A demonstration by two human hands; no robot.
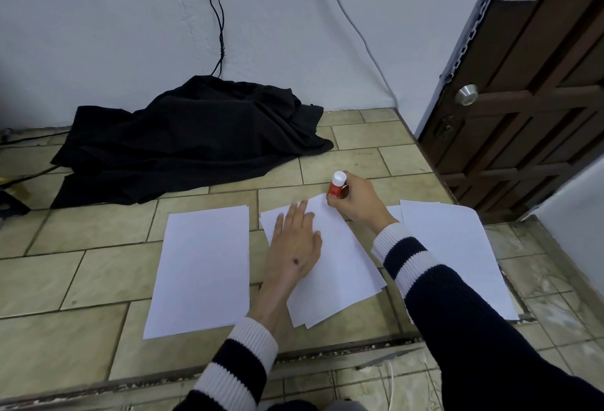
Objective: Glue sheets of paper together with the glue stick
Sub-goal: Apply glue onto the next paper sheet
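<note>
White paper lies in three groups on the tiled floor. The middle sheets [346, 267] lie tilted, and my left hand [294, 244] presses flat on them with straight fingers. My right hand [358, 203] grips a red glue stick [336, 185] with a white end up, its lower end touching the far corner of the middle sheets. A separate stack of paper [202, 267] lies to the left. More sheets [457, 253] lie to the right, partly under my right sleeve.
A crumpled black cloth [183, 139] lies on the floor against the white wall, with cables hanging above it. A brown wooden door [529, 90] with a metal knob stands at the right. A raised floor edge [327, 348] runs near me.
</note>
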